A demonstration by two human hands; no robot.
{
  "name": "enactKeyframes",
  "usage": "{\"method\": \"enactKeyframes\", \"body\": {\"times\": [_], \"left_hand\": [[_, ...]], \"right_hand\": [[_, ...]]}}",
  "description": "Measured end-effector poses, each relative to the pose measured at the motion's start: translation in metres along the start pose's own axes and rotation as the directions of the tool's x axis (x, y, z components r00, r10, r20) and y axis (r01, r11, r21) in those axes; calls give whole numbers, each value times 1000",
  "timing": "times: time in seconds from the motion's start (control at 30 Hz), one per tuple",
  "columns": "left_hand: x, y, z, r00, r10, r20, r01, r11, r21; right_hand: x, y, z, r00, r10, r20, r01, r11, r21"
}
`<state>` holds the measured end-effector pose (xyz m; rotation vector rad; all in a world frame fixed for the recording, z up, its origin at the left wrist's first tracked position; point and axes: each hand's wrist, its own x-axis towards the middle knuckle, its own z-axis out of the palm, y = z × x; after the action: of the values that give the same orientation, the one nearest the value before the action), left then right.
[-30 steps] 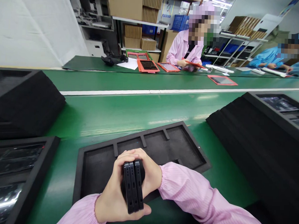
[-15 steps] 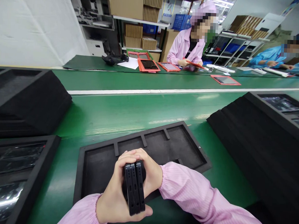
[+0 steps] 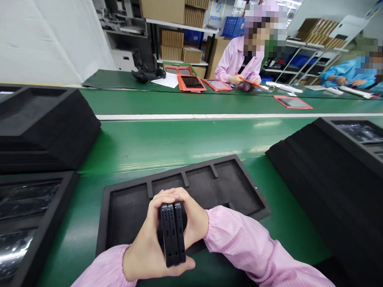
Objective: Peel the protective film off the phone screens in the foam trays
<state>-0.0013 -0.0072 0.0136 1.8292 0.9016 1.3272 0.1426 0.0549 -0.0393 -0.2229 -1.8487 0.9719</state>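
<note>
Both hands clasp a stack of three thin black devices (image 3: 172,235) held on edge, their port ends facing me. My left hand (image 3: 145,245) wraps the stack from the left and below. My right hand (image 3: 192,222) presses against it from the right, fingers meeting over the top. The stack hovers just above an empty black foam tray (image 3: 240,192) with several compartments, lying on the green belt (image 3: 166,142).
A stack of black foam trays (image 3: 36,128) stands at the left, with a filled tray (image 3: 13,220) in front of it. Another tall tray stack (image 3: 342,175) fills the right. Across the belt a person in pink (image 3: 237,63) handles red-framed tablets (image 3: 190,82).
The view has shifted slightly; both hands keep the same hold on the black devices in the same place.
</note>
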Motion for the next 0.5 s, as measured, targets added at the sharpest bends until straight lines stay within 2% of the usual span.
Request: {"method": "enactKeyframes", "body": {"times": [0.37, 0.5], "left_hand": [[1, 1, -1, 1000, 13, 2, -13, 1000, -14], [-1, 2, 0, 1000, -8, 12, 8, 1000, -3]], "right_hand": [[-1, -1, 2, 1000, 15, 12, -16, 1000, 26], [-2, 1, 1, 999, 17, 45, -16, 1000, -19]]}}
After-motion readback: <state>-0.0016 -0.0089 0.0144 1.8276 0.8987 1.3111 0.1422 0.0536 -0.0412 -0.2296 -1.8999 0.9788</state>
